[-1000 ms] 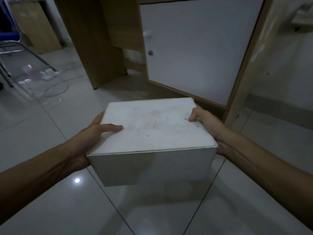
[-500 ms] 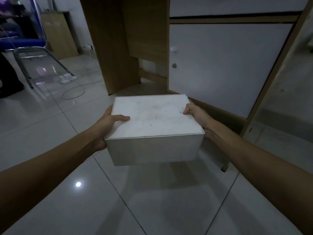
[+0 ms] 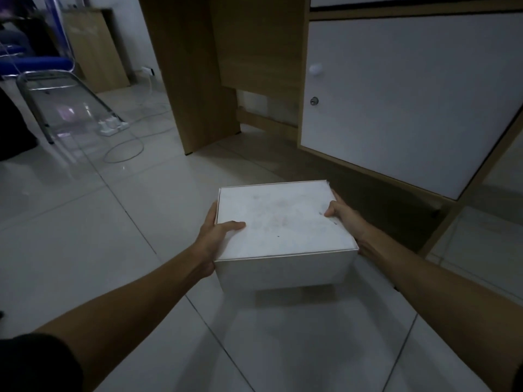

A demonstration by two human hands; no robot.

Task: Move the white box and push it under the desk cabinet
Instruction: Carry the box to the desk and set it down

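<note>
A white box (image 3: 283,230) with a smudged lid hangs low over the tiled floor, gripped on both sides. My left hand (image 3: 215,236) clasps its left side with the thumb on the lid. My right hand (image 3: 343,219) holds the right side, thumb on top as well. Just beyond the box stands the desk cabinet (image 3: 402,94) with a white door, a round knob and a lock. A dark gap shows between the cabinet's bottom edge and the floor, past the box and to its right.
The desk's wooden side panel (image 3: 184,72) stands at the back centre, with open legroom beside the cabinet. A blue chair with a chrome frame (image 3: 42,80) is at far left. A power strip (image 3: 113,125) and looping cable lie on the floor.
The box and both hands have gone lower and further from me, toward the floor in front of the cabinet. More of the floor and the desk is in view.
</note>
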